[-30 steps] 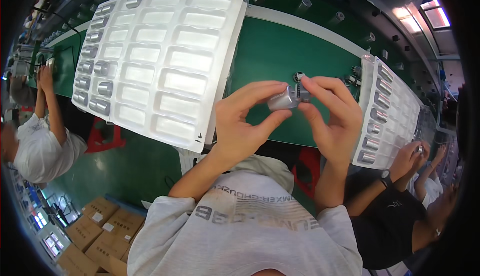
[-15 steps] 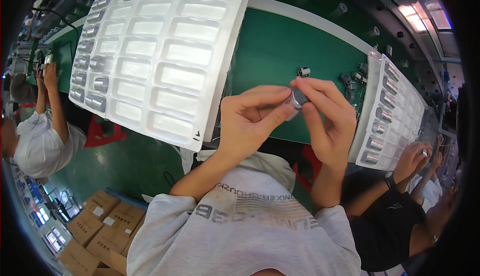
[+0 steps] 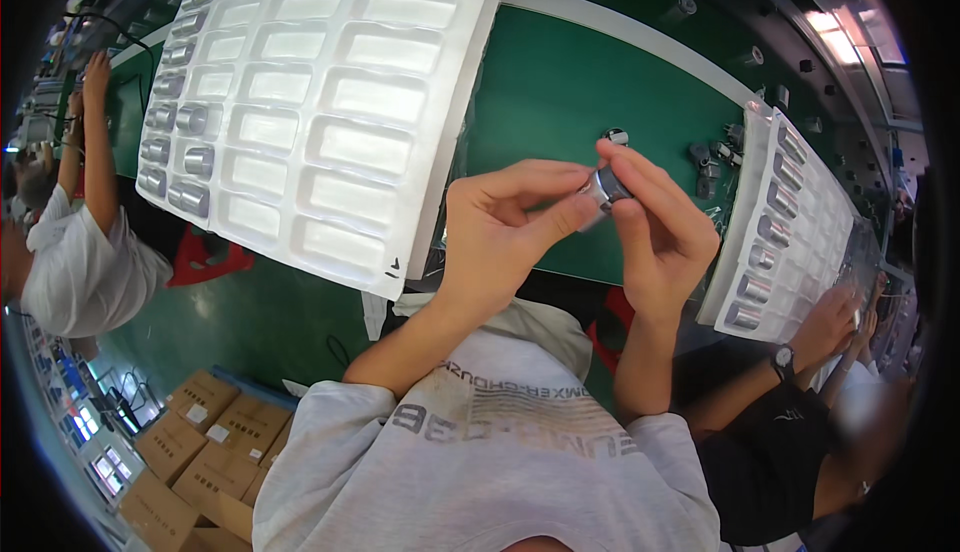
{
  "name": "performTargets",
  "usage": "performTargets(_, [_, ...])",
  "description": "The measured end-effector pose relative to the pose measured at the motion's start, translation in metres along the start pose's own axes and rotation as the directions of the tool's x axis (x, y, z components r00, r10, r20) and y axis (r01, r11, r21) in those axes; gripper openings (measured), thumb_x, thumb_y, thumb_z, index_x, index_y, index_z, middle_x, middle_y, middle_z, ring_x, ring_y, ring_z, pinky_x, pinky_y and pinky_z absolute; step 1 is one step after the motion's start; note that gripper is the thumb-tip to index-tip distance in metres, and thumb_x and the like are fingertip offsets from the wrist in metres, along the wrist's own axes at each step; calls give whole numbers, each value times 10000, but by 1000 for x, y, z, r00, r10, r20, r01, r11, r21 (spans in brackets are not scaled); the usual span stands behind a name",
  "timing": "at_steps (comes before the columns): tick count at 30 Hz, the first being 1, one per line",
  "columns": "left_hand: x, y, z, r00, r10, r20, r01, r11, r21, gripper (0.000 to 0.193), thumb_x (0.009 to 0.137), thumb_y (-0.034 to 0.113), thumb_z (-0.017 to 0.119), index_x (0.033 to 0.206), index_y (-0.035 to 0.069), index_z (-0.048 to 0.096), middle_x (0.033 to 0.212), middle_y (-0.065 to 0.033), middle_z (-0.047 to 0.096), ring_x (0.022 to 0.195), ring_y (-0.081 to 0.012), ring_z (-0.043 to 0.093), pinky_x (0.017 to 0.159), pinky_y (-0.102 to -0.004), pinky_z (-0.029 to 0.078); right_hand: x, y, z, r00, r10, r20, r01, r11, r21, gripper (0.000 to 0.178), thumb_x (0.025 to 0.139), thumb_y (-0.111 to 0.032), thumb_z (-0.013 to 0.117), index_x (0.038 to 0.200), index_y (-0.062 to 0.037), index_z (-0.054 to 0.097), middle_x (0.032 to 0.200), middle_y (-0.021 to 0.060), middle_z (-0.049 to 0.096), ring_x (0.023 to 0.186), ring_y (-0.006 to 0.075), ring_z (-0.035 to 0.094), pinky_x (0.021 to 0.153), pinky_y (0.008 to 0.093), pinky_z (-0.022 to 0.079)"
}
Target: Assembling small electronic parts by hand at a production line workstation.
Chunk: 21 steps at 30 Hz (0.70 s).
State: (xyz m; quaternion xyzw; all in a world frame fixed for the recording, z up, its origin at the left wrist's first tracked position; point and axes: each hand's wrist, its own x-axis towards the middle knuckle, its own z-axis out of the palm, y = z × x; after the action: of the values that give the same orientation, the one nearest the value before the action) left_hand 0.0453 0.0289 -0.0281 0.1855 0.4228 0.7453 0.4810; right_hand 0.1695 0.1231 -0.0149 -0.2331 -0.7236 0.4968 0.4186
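Note:
A short silver metal cylinder with a dark grey end (image 3: 607, 188) is held between both hands, above the green work surface. My left hand (image 3: 502, 230) pinches its left side between thumb and fingertips. The fingers and thumb of my right hand (image 3: 660, 237) close round the dark end. Just beyond my fingertips lies a small round silver-and-black part (image 3: 616, 137). To the left stands a large white moulded tray (image 3: 398, 220). Similar silver cylinders (image 3: 197, 160) sit in its left-hand compartments, one more near the top.
Several small dark parts (image 3: 706, 169) lie on the green table (image 3: 545, 82) to the right. Beyond them is another white tray (image 3: 722, 287) with a column of cylinders. Co-workers sit on both sides, one wearing a watch (image 3: 783, 358). Cardboard boxes (image 3: 215, 472) are stacked behind left.
The cylinder has turned in my fingers, so its dark end now shows toward the upper right. My right fingers have shifted along it. The left co-worker's arms have risen.

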Motion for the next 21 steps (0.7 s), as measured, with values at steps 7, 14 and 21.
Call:
performTargets(7, [0, -3, 1, 996, -82, -37, 79, 993, -90, 213, 843, -81, 673, 1051, -38, 689, 1102, -172, 668, 960, -188, 661, 818, -291, 561, -5, 10, 4, 994, 105, -6, -101, 972, 211, 274, 869, -20, 677, 1129, 64, 660, 1159, 230, 659, 1064, 280, 651, 940, 355, 490])
performTargets(14, [5, -4, -8, 958, -286, -16, 274, 930, -244, 229, 864, -29, 679, 1093, -24, 673, 1033, -127, 696, 922, -174, 680, 786, -288, 568, 0, 12, 10, 992, -69, 110, 75, 996, -53, 503, 754, 5, 718, 1230, 77, 568, 1303, 245, 567, 1102, 318, 633, 996, 401, 465])
performTargets(21, [3, -7, -8, 965, -261, 27, 258, 923, -285, 175, 924, 54, 633, 1089, 16, 678, 1015, -134, 697, 919, -222, 691, 781, -339, 585, 3, 19, 9, 945, -325, 35, 315, 876, -366, 506, 589, 34, 762, 1087, 21, 674, 1110, 166, 671, 938, 280, 665, 807, 339, 543])
